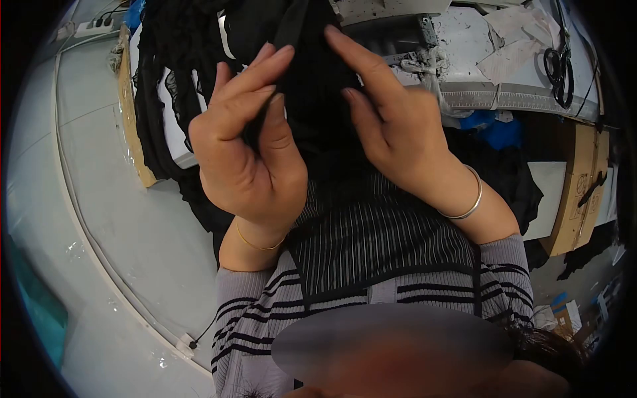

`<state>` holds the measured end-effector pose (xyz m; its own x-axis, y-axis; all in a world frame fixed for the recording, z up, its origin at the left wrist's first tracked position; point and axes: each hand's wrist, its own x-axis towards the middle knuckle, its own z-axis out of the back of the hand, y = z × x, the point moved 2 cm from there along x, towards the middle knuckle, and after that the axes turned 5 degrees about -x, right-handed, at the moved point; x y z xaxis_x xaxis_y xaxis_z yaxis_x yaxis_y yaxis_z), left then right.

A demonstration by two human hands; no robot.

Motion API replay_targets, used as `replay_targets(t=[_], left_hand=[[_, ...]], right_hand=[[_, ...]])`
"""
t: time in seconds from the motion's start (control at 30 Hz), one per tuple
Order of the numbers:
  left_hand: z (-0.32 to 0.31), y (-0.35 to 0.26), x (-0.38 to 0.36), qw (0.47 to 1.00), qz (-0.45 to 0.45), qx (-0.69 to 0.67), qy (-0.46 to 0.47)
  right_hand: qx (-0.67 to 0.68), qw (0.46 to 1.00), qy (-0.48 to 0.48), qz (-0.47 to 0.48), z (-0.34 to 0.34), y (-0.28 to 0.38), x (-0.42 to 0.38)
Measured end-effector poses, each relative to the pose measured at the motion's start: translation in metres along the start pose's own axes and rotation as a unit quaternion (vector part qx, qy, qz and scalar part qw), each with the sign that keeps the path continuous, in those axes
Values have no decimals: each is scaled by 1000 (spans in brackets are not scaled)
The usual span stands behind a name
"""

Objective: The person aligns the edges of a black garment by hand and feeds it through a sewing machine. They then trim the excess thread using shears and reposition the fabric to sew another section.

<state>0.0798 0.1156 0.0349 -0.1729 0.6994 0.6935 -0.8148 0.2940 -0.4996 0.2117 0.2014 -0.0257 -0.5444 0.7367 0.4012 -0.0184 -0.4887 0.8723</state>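
Black cloth [322, 126] is heaped in front of me and runs down behind both hands. My left hand [249, 142] is raised over it with the thumb and index fingertips drawn together in a pinch. Black on black hides whether any fabric sits between those tips. To its right, my right hand [398, 113] has the index finger stretched forward and the thumb apart from it. Its fingertips are over or against the cloth; contact is hard to make out. A darker flat strip of black fabric [292, 23] lies just beyond the left fingertips.
Black scissors [561, 73] lie at the right, near a ruler-marked edge [504, 96]. Lint and scraps cover the white worktop around a dark machine part [391, 36]. Cardboard boxes [577, 186] stand lower right. A power strip [99, 28] and cable are on the left floor.
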Motion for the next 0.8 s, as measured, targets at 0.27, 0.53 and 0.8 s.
replay_targets(t=[0.27, 0.53, 0.8], left_hand=[[-10, -12, -1, 991, -28, 82, 99], [-23, 6, 3, 985, -20, 120, 121], [-14, 41, 36, 991, 22, -119, 62]], right_hand=[[-192, 978, 66, 50, 3, 6, 1], [50, 996, 33, -73, 2, 5, 3], [40, 997, 2, -72, 0, -7, 33]])
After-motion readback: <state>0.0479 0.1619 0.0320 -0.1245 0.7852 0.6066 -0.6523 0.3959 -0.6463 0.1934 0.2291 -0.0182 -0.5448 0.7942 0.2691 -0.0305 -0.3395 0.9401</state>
